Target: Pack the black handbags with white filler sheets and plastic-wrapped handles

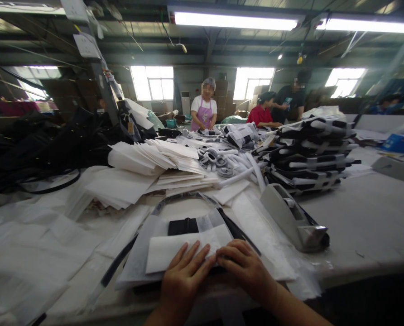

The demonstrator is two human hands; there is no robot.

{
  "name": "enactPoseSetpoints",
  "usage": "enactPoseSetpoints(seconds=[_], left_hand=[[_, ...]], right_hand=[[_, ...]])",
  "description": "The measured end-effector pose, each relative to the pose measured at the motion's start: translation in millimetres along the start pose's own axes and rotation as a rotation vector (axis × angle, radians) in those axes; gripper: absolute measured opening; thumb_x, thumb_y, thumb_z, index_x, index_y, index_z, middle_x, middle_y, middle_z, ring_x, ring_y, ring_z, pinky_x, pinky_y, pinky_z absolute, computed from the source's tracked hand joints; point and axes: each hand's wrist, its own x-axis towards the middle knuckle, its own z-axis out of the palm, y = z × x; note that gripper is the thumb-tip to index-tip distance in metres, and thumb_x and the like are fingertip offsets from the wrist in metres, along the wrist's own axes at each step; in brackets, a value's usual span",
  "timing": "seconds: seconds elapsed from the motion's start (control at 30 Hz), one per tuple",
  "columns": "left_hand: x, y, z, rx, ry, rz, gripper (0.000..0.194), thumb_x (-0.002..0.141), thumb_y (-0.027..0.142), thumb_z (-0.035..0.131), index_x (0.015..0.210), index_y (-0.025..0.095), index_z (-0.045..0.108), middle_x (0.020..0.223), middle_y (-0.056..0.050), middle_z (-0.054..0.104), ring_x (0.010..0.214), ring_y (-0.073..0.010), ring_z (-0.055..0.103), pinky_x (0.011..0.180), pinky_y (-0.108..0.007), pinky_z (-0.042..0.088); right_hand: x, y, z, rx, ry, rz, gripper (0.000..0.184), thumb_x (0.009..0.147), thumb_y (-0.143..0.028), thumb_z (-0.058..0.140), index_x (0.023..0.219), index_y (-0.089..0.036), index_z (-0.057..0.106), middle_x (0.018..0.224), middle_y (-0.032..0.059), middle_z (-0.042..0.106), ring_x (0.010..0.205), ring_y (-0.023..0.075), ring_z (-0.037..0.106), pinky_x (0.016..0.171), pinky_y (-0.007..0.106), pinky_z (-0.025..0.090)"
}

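Observation:
My left hand [183, 278] lies flat, fingers stretched out, on a white paper-wrapped packet [175, 251] at the table's near edge. A black item [183, 225] shows under a clear wrap at the packet's far side. My right hand [244, 267] rests beside the left with fingers curled down, pressing on the packet's right end. A black strap [120, 262] runs out from under the packet toward the lower left.
A grey tape dispenser [293, 217] stands just right of my hands. Stacks of white paper sheets [147, 167], tape rolls [215, 160] and a pile of wrapped black items [310, 154] fill the table. Black bags [42, 145] heap at left. Three people [204, 108] work at the far end.

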Motion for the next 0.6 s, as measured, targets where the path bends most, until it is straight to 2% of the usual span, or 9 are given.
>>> enactPoseSetpoints(seconds=[0.1,0.17,0.27,0.33,0.4,0.5,0.6], left_hand=[[-2,-2,-3.3,0.0,-0.041,0.039,0.034,0.104,0.023,0.04,0.125,0.03,0.066,0.129,0.004,0.068,0.119,-0.0203,0.064,0.109,-0.038,0.044],[-2,-3,-5.1,-0.003,-0.065,0.051,0.036,0.104,0.022,0.038,0.127,0.029,0.065,0.131,0.003,0.067,0.122,-0.0207,0.061,0.111,-0.038,0.042],[-4,-4,-6.7,-0.011,-0.096,0.058,0.038,0.103,0.02,0.037,0.128,0.029,0.064,0.133,0.003,0.065,0.126,-0.0215,0.058,0.111,-0.039,0.04],[-5,-5,-7.8,-0.026,-0.114,0.055,0.04,0.102,0.018,0.037,0.129,0.029,0.064,0.135,0.002,0.064,0.128,-0.0227,0.057,0.111,-0.041,0.041],[-6,-4,-9.3,-0.049,-0.142,0.053,0.041,0.099,0.017,0.04,0.132,0.028,0.062,0.138,0.001,0.062,0.129,-0.0248,0.056,0.109,-0.043,0.042],[-6,-3,-12.1,-0.079,-0.201,0.042,0.041,0.097,0.024,0.046,0.136,0.026,0.058,0.142,-0.002,0.058,0.132,-0.0281,0.053,0.109,-0.046,0.043],[-4,-2,-13.0,-0.071,-0.181,0.031,0.038,0.097,0.027,0.052,0.133,0.027,0.06,0.14,-0.001,0.06,0.13,-0.0262,0.054,0.111,-0.045,0.042]], right_hand=[[-3,-1,-1,-0.008,0.008,-0.03,0.019,0.1,-0.017,0.05,0.105,-0.017,0.069,0.103,0.0062,0.075,0.092,0.0172,0.063,0.089,0.035,0.053],[-9,-1,-7,-0.043,-0.053,-0.066,0.027,0.101,-0.012,0.045,0.115,-0.016,0.068,0.112,0.0064,0.074,0.101,0.0175,0.063,0.099,0.037,0.05],[-31,-6,-20,-0.159,-0.198,-0.109,0.044,0.096,-0.003,0.038,0.133,-0.015,0.06,0.134,0.0068,0.065,0.127,0.0205,0.054,0.118,0.044,0.034],[-50,-14,-26,-0.23,-0.255,-0.124,0.053,0.091,0.0,0.038,0.137,-0.017,0.057,0.145,0.0051,0.056,0.138,0.0237,0.044,0.123,0.048,0.023],[-67,-22,-26,-0.265,-0.273,-0.129,0.058,0.088,0.001,0.038,0.138,-0.021,0.057,0.149,0.0027,0.052,0.141,0.0254,0.04,0.124,0.05,0.018],[-77,-30,-18,-0.26,-0.282,-0.152,0.055,0.091,0.0,0.038,0.137,-0.023,0.057,0.148,0.0024,0.052,0.14,0.0246,0.042,0.123,0.05,0.02],[-66,-32,-8,-0.157,-0.237,-0.2,0.038,0.099,-0.007,0.042,0.128,-0.017,0.064,0.133,0.0071,0.066,0.132,0.0215,0.052,0.119,0.047,0.031]])
